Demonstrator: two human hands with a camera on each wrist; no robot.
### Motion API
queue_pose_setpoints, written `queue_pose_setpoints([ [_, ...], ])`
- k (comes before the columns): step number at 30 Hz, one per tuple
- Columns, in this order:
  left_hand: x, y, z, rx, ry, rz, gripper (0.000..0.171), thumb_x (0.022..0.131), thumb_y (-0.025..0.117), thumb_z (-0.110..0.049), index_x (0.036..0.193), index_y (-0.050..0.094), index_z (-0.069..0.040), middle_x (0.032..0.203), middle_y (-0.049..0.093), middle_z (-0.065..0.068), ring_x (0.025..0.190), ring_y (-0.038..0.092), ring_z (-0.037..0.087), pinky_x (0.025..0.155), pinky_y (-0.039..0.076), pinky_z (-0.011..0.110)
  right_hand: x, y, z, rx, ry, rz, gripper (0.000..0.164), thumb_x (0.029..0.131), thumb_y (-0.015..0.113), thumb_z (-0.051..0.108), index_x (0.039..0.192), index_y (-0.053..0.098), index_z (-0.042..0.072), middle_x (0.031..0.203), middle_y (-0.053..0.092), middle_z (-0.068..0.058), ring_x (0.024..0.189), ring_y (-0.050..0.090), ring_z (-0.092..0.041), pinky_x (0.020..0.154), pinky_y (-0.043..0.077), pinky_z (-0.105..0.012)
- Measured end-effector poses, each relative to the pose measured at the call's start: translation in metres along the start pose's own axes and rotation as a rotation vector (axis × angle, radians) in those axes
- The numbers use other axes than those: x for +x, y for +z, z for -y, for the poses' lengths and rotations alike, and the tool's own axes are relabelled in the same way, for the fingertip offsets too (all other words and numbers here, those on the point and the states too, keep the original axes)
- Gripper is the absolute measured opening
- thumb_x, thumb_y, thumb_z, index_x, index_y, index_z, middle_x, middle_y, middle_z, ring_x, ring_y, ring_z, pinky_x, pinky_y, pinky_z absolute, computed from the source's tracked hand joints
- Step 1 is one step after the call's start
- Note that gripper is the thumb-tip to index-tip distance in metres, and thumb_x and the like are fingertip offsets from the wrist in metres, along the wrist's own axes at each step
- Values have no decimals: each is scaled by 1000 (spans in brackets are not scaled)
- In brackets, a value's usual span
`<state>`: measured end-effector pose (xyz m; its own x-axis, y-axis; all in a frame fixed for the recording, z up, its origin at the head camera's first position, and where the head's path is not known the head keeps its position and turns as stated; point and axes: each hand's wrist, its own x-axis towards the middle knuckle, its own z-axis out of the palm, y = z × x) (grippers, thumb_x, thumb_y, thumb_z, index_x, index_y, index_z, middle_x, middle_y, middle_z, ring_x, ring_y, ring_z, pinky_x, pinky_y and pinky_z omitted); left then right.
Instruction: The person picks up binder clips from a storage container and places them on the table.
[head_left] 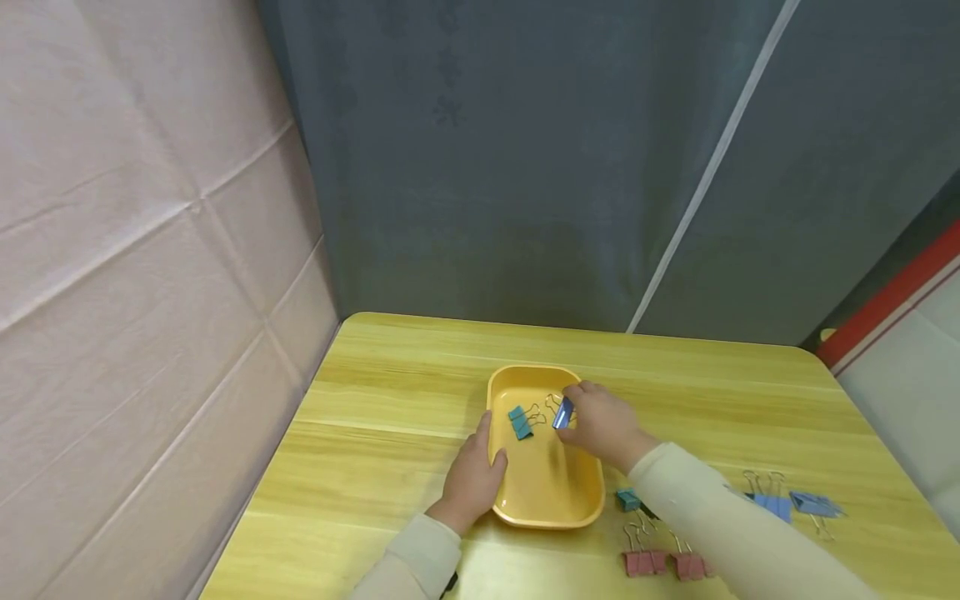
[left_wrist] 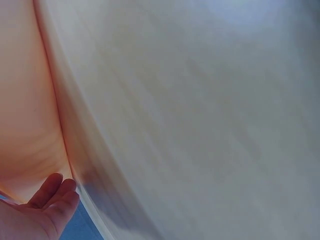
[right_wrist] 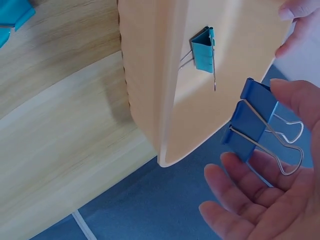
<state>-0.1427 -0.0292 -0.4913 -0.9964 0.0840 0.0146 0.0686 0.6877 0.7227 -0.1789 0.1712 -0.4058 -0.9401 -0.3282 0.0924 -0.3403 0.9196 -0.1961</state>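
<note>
A yellow plastic tray (head_left: 543,500) stands on the table, with a teal binder clip (head_left: 521,423) lying inside it. At the tray's left side, my left hand (head_left: 472,479) grips the wall, thumb over the rim and fingers along the outside. My right hand (head_left: 603,425) pinches a blue binder clip (right_wrist: 252,120) between thumb and fingers, above the tray's right part. Both wire handles of this clip stick out in the right wrist view. The left wrist view shows the left fingers (left_wrist: 57,200) against the tray's outer wall (left_wrist: 30,100).
Right of the tray, a teal clip (head_left: 628,500) lies partly behind the right sleeve. Red clips (head_left: 645,563) are near the front, blue clips (head_left: 813,503) farther right. A dark curtain (head_left: 525,167) hangs behind the table; a pale cloth wall (head_left: 150,292) stands at left.
</note>
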Motion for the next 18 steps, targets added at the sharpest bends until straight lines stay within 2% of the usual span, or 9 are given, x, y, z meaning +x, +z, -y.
queue_pose_setpoints([
  [12,-1,2,0,3,1,8,63,91,47,-29,144,17,-15,130,45,20,116,45,35,92,41,49,-20,-12,-11,99,17,-56,54,68,74,31,110,57,1,108,59,-13,93,58,-28,77,51,-42],
  [18,-2,2,-2,9,-1,22,63,91,46,-30,144,16,-16,130,45,20,115,46,36,91,41,49,-37,-17,-21,133,77,-64,62,70,73,36,118,54,1,116,56,-15,100,56,-31,80,49,-46],
])
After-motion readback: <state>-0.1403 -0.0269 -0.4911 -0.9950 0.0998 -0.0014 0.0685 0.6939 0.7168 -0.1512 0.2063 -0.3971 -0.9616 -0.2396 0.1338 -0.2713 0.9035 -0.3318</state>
